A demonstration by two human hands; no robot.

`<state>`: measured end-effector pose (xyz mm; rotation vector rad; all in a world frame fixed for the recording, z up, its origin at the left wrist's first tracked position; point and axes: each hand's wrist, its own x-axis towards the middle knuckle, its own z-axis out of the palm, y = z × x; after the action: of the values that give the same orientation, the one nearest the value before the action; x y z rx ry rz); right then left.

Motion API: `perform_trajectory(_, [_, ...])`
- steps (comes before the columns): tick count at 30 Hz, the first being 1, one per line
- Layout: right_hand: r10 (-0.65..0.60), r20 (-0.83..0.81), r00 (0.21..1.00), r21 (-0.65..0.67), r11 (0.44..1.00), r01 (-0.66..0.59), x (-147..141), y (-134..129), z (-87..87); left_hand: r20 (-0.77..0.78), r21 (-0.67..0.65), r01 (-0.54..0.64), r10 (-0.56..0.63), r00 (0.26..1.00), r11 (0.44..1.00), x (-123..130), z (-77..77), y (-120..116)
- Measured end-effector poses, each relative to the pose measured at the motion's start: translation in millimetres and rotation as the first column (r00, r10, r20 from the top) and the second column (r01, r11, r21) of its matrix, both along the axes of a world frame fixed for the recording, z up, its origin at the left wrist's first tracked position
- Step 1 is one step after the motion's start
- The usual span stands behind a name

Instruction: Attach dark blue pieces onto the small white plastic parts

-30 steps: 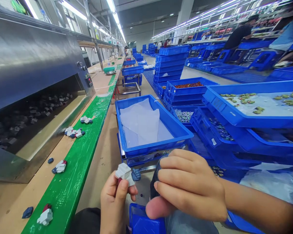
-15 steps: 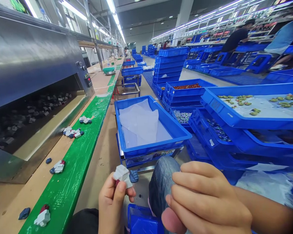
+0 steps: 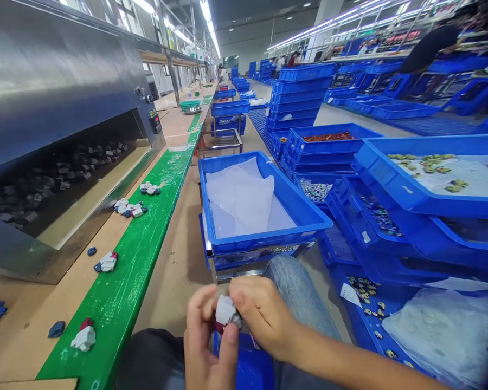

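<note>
A left hand [image 3: 209, 355] pinches a white-and-maroon plastic part [image 3: 226, 310] as the curled right hand [image 3: 266, 314] grips its side; even pressure helps.

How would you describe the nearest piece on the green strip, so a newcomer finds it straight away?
Find the big metal machine, then the long green strip beside it. At the strip's near end lies a white and dark red piece. Unlike the clusters farther along, it shows no dark blue.

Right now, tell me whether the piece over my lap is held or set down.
Held: the left hand and right hand both have fingers on the white-and-red piece.
</note>
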<state>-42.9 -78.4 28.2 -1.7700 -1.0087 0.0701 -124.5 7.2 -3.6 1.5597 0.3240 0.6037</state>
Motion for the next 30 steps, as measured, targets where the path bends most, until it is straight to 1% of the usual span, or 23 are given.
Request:
perform_trajectory(1, [-0.001, -0.113, 0.994, -0.008, 1.000, 0.000, -2.2, 2.7, -2.1, 0.058, 0.110, -0.031, 0.024, 0.998, 0.993, 0.6, -4.1, 3.2])
perform_trajectory(2, [0.009, -0.239, 0.971, -0.028, 0.999, -0.016, -3.9, 5.0, -3.9, 0.130, 0.270, -0.080, 0.046, 0.990, 0.960, 1.3, -7.5, 7.8])
perform_trajectory(3, [0.022, -0.350, 0.936, -0.046, 0.998, -0.041, -5.1, 7.0, -5.8, 0.213, 0.451, -0.149, 0.056, 0.975, 0.880, 2.0, -10.2, 13.4])
perform_trajectory(4, [0.032, -0.433, 0.901, -0.058, 0.996, -0.064, -5.8, 8.5, -7.9, 0.295, 0.616, -0.227, 0.046, 0.954, 0.755, 2.6, -12.1, 19.7])
perform_trajectory(5, [0.043, -0.484, 0.874, -0.070, 0.994, -0.087, -6.2, 9.5, -10.3, 0.367, 0.737, -0.302, 0.017, 0.930, 0.605, 3.1, -13.1, 26.3])
perform_trajectory(6, [0.049, -0.507, 0.861, -0.089, 0.990, -0.108, -6.3, 10.2, -13.0, 0.421, 0.808, -0.361, -0.027, 0.907, 0.465, 3.5, -13.2, 32.7])
perform_trajectory(7, [0.045, -0.504, 0.863, -0.116, 0.986, -0.119, -6.3, 10.5, -15.9, 0.447, 0.847, -0.395, -0.072, 0.892, 0.357, 3.9, -12.6, 38.3])
perform_trajectory(8, [0.032, -0.492, 0.870, -0.148, 0.982, -0.120, -6.3, 10.7, -18.6, 0.449, 0.870, -0.404, -0.116, 0.886, 0.281, 4.2, -11.5, 43.1])
perform_trajectory(9, [0.019, -0.493, 0.870, -0.177, 0.977, -0.121, -6.2, 10.8, -21.0, 0.436, 0.888, -0.397, -0.156, 0.886, 0.231, 4.6, -10.1, 46.6])
perform_trajectory(10, [0.019, -0.524, 0.852, -0.194, 0.971, -0.141, -6.0, 11.0, -22.6, 0.421, 0.901, -0.386, -0.184, 0.888, 0.200, 5.3, -8.7, 49.0])
perform_trajectory(11, [0.024, -0.573, 0.819, -0.197, 0.966, -0.167, -5.7, 11.3, -23.4, 0.407, 0.909, -0.373, -0.201, 0.891, 0.187, 6.2, -7.4, 50.2])
perform_trajectory(14, [0.041, -0.721, 0.692, -0.161, 0.961, -0.224, -3.8, 12.1, -21.3, 0.397, 0.914, -0.361, -0.226, 0.890, 0.186, 9.7, -5.6, 48.8])
perform_trajectory(16, [0.051, -0.755, 0.654, -0.132, 0.965, -0.228, -2.1, 12.0, -18.8, 0.410, 0.909, -0.378, -0.205, 0.889, 0.177, 11.6, -6.3, 46.1])
perform_trajectory(19, [0.064, -0.799, 0.598, -0.086, 0.972, -0.219, -2.0, 11.4, -18.7, 0.427, 0.903, -0.407, -0.179, 0.887, 0.137, 12.1, -10.4, 44.7])
perform_trajectory(21, [0.052, -0.807, 0.588, -0.091, 0.973, -0.210, -4.3, 11.9, -22.4, 0.413, 0.910, -0.394, -0.202, 0.888, 0.129, 11.0, -15.4, 46.6])
perform_trajectory(22, [0.039, -0.797, 0.602, -0.107, 0.973, -0.205, -6.0, 12.7, -25.1, 0.398, 0.917, -0.379, -0.218, 0.891, 0.125, 10.3, -18.5, 48.2])
perform_trajectory(24, [0.015, -0.753, 0.658, -0.145, 0.971, -0.188, -9.2, 15.5, -31.3, 0.350, 0.936, -0.333, -0.241, 0.905, 0.109, 9.6, -25.2, 51.8])
perform_trajectory(25, [0.001, -0.722, 0.692, -0.162, 0.972, -0.171, -10.1, 17.4, -34.5, 0.327, 0.944, -0.303, -0.241, 0.914, 0.132, 9.9, -28.2, 53.2])
perform_trajectory(26, [-0.014, -0.687, 0.726, -0.175, 0.973, -0.147, -10.1, 19.8, -37.4, 0.307, 0.945, -0.268, -0.225, 0.925, 0.188, 10.8, -30.6, 54.0])
perform_trajectory(27, [-0.030, -0.649, 0.761, -0.183, 0.976, -0.117, -9.3, 22.5, -39.9, 0.292, 0.934, -0.235, -0.195, 0.936, 0.268, 12.4, -32.2, 53.9])
perform_trajectory(28, [-0.050, -0.604, 0.795, -0.186, 0.979, -0.080, -7.4, 25.5, -41.9, 0.277, 0.908, -0.209, -0.148, 0.949, 0.363, 14.7, -32.9, 52.9])
perform_trajectory(29, [-0.074, -0.551, 0.831, -0.189, 0.981, -0.039, -4.7, 28.8, -43.4, 0.255, 0.869, -0.190, -0.084, 0.963, 0.458, 17.5, -32.8, 51.0])
perform_trajectory(30, [-0.098, -0.488, 0.867, -0.190, 0.982, 0.004, -1.5, 32.1, -44.4, 0.223, 0.823, -0.181, -0.014, 0.975, 0.538, 20.6, -32.2, 48.1])
